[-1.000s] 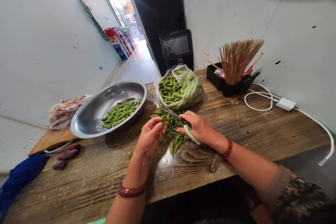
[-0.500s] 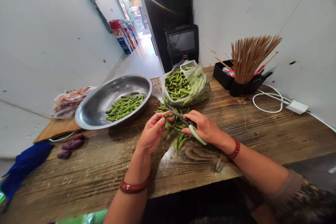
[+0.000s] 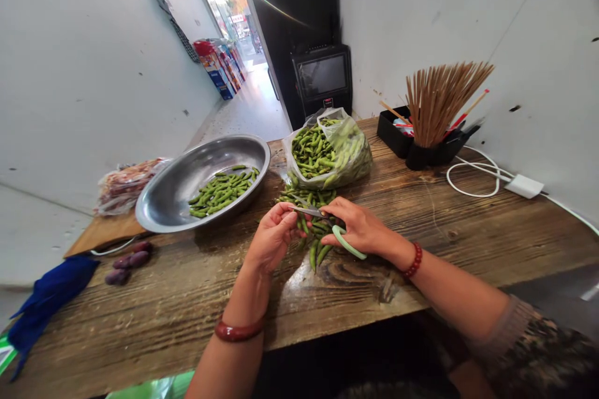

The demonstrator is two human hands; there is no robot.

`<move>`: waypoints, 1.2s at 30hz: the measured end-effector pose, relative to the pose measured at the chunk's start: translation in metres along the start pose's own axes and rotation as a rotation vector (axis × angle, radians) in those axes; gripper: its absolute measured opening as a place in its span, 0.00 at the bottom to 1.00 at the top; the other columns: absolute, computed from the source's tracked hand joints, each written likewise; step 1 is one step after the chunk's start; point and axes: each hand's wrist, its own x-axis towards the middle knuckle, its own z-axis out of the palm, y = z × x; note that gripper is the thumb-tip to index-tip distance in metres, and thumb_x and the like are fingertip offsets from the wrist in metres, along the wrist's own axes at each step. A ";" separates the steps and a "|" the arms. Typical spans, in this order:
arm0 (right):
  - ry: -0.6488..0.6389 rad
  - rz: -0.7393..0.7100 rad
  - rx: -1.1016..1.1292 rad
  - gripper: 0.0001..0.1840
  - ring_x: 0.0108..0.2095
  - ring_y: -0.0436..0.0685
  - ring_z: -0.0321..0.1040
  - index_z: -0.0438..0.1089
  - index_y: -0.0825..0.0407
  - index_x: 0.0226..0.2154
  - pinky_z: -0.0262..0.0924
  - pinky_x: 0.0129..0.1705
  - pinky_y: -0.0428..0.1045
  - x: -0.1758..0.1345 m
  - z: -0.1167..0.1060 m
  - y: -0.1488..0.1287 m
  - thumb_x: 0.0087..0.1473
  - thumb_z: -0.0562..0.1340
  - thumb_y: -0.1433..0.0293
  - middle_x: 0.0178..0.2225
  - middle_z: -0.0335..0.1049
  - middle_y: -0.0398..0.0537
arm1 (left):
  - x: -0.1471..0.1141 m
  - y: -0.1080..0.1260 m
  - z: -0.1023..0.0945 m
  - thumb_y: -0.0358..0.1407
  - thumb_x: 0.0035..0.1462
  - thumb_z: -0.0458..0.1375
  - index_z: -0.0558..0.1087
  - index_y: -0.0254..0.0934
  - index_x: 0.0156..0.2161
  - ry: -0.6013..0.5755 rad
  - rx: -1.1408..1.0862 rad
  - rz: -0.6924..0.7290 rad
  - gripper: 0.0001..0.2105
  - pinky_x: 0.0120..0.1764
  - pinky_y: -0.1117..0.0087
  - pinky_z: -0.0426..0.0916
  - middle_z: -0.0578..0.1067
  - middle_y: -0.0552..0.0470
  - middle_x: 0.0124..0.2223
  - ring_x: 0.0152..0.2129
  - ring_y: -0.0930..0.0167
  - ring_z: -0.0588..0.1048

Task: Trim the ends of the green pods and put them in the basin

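Observation:
My left hand (image 3: pixel 272 235) is closed in a pinch on an edamame pod, which its fingers mostly hide. In my right hand (image 3: pixel 362 225) is a pair of scissors with pale green handles (image 3: pixel 349 243); the blades are parted and reach to my left fingertips. Under and around both hands lies a loose pile of edamame pods (image 3: pixel 313 255). Just behind it stands a clear plastic bag (image 3: pixel 358 165) full of more pods. A wide steel basin (image 3: pixel 161 190) to the left holds a heap of pods (image 3: pixel 222 193).
Left of the basin are a plastic-wrapped bundle (image 3: pixel 126 186), a wooden board (image 3: pixel 100 230), several purplish oval items (image 3: pixel 128 262) and a blue cloth (image 3: pixel 53 293). At the right stand a black holder (image 3: pixel 395 134) with thin brown sticks (image 3: pixel 442 100) and a white adapter (image 3: pixel 524 186) with its cable.
The scissor blades have shifted slightly left and now sit wider apart over my left fingertips. The pod in my left hand shows less than before. The view has turned slightly.

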 end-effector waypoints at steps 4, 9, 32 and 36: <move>-0.034 0.001 -0.022 0.30 0.39 0.57 0.67 0.67 0.53 0.50 0.64 0.40 0.51 0.001 -0.002 -0.004 0.45 0.71 0.61 0.41 0.67 0.51 | 0.001 -0.004 -0.001 0.35 0.48 0.67 0.71 0.36 0.36 0.017 0.027 0.017 0.12 0.28 0.72 0.71 0.76 0.52 0.31 0.26 0.71 0.76; -0.052 0.010 -0.027 0.32 0.38 0.57 0.67 0.67 0.54 0.50 0.64 0.39 0.51 0.002 -0.005 -0.009 0.44 0.72 0.61 0.41 0.66 0.50 | 0.001 -0.008 0.003 0.36 0.47 0.68 0.72 0.35 0.35 0.022 0.094 0.007 0.12 0.26 0.73 0.71 0.75 0.52 0.30 0.23 0.73 0.73; -0.126 0.014 -0.042 0.22 0.36 0.54 0.67 0.69 0.51 0.47 0.59 0.36 0.46 0.002 -0.004 -0.001 0.51 0.67 0.60 0.38 0.67 0.48 | 0.002 -0.005 0.000 0.36 0.44 0.69 0.73 0.33 0.32 0.076 0.205 -0.038 0.12 0.20 0.80 0.55 0.76 0.51 0.27 0.21 0.77 0.69; -0.158 0.020 -0.086 0.19 0.34 0.52 0.67 0.69 0.50 0.45 0.56 0.34 0.45 0.002 -0.006 -0.003 0.52 0.67 0.60 0.37 0.67 0.46 | 0.002 -0.004 0.000 0.38 0.42 0.70 0.72 0.33 0.31 0.111 0.220 -0.108 0.14 0.15 0.80 0.46 0.74 0.53 0.23 0.14 0.80 0.63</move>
